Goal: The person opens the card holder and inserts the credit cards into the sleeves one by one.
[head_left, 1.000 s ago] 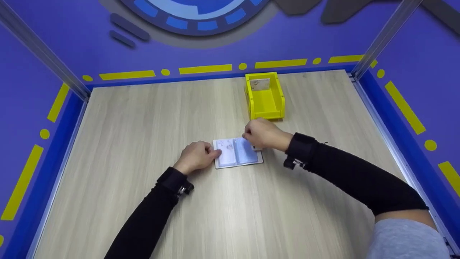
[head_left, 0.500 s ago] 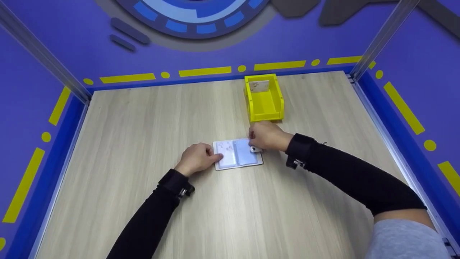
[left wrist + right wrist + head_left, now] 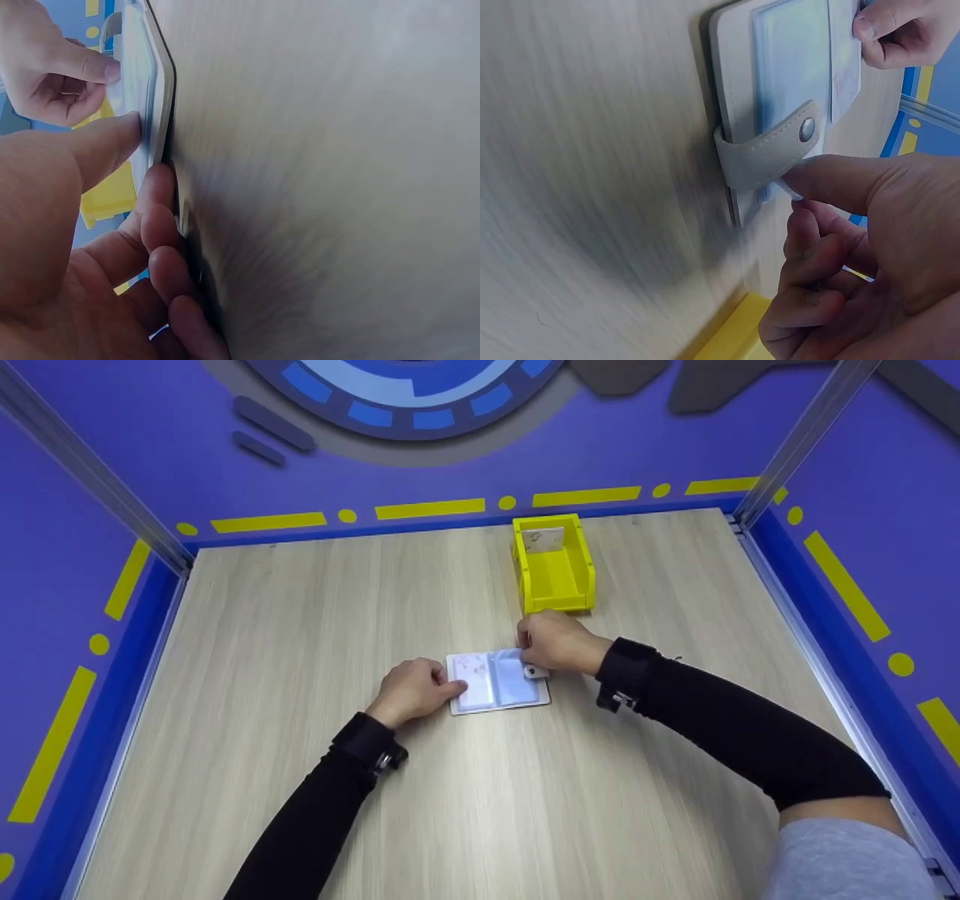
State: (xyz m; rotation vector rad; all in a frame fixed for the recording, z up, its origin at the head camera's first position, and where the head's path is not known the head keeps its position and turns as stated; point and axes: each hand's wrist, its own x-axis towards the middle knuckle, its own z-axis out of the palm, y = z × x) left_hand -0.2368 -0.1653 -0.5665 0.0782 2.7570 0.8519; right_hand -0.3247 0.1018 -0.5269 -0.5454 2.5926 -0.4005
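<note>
A small off-white card holder [image 3: 545,692] lies spread flat on the table, with clear plastic sleeves [image 3: 514,682] inside. A pale card [image 3: 472,669] with a faint print shows on its left side. My left hand [image 3: 411,690] grips the left edge, thumb on top of the sleeve and index fingertip against the cover's edge. At the upper right my right hand [image 3: 559,641] pinches the corner of a clear sleeve between thumb and index finger. Just by the right thumb, the closing strap [image 3: 765,154] with its metal snap bends up over the right edge.
Behind the right hand stands a yellow bin [image 3: 559,603], with a printed white card [image 3: 543,540] leaning against its back wall. Blue-purple panels [image 3: 420,480] enclose the wooden table [image 3: 315,607] at the back and both sides.
My right hand has shifted slightly right along the sleeves' top edge, and more of the strap's snap now shows. The left hand keeps its grip, its thumb slightly further in.
</note>
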